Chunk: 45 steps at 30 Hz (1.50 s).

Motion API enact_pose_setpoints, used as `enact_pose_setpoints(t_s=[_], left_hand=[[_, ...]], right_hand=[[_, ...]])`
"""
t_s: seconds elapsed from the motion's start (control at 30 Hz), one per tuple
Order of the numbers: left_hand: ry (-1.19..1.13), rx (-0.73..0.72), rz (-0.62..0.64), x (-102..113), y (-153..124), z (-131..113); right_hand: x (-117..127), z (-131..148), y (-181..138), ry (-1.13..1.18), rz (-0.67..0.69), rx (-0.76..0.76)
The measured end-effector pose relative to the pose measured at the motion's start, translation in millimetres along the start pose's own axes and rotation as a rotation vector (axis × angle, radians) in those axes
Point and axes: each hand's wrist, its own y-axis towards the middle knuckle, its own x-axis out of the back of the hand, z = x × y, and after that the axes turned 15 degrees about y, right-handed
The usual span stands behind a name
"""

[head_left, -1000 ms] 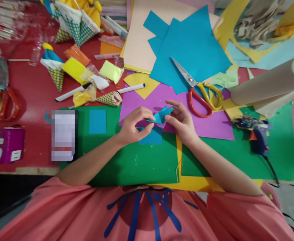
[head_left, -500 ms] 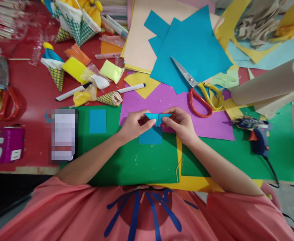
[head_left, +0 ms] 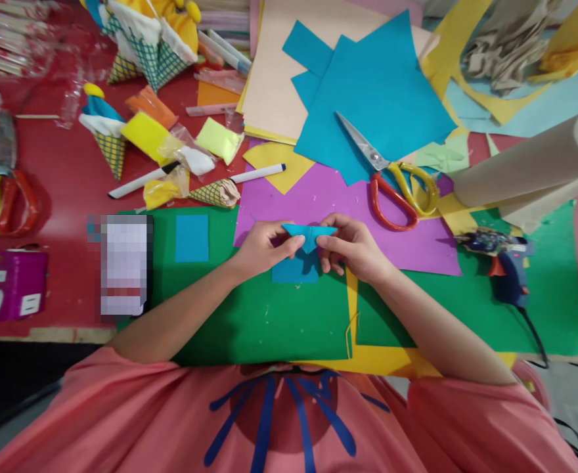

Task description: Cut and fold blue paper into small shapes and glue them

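Note:
A small folded piece of blue paper [head_left: 309, 234] is pinched between both hands just above the table. My left hand [head_left: 262, 248] grips its left end with thumb and fingers closed. My right hand [head_left: 351, 247] pinches the right end the same way. Under the hands lies a blue paper rectangle [head_left: 293, 269] on a green sheet [head_left: 269, 315], partly covered by the folded piece. A purple sheet [head_left: 318, 197] lies just beyond the hands.
Scissors with red and yellow handles [head_left: 392, 177] lie on a big blue sheet [head_left: 372, 92] ahead. A glue gun [head_left: 508, 263] rests at the right, a second blue rectangle [head_left: 192, 238] at the left. Paper cones [head_left: 109, 141], markers [head_left: 257, 173] and scraps crowd the red table [head_left: 57, 171].
The hands came together from an open, angled hold on the blue piece. The piece now lies flat and horizontal, pinched at both ends, slightly lower over the blue rectangle.

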Motion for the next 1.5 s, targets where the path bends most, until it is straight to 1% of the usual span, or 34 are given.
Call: enact_pose_setpoints(t_s=[0.1,0.23,0.43,0.7,0.9,1.4,1.5], left_hand=[[0.004,0.003,0.006,-0.1,0.6,-2.0],[0.017,0.018,0.009,-0.1,1.0,-2.6],[0.048,0.016,-0.015,-1.0,1.2,-1.9],[0.098,0.04,-0.022,-1.8,1.0,0.7],[0.076,0.051,-0.01,-2.6,1.5,1.0],[0.048,0.04,-0.024,-3.1,1.5,1.0],[0.052,0.057,-0.028,-3.0,1.4,-0.5]], right_hand=[[2.3,0.9,0.4,-0.021,0.016,-0.024],[2.2,1.7,0.4,-0.051,0.003,-0.028],[-0.6,-0.3,1.0,-0.094,-0.045,0.008],[-2.2,-0.1,1.0,-0.138,-0.065,0.034],[-1.1,-2.3,1.7,-0.164,-0.076,0.04],[-1.5,-1.8,0.5,-0.194,-0.072,0.048],[-1.6,-1.9,0.6,-0.186,-0.073,0.055]])
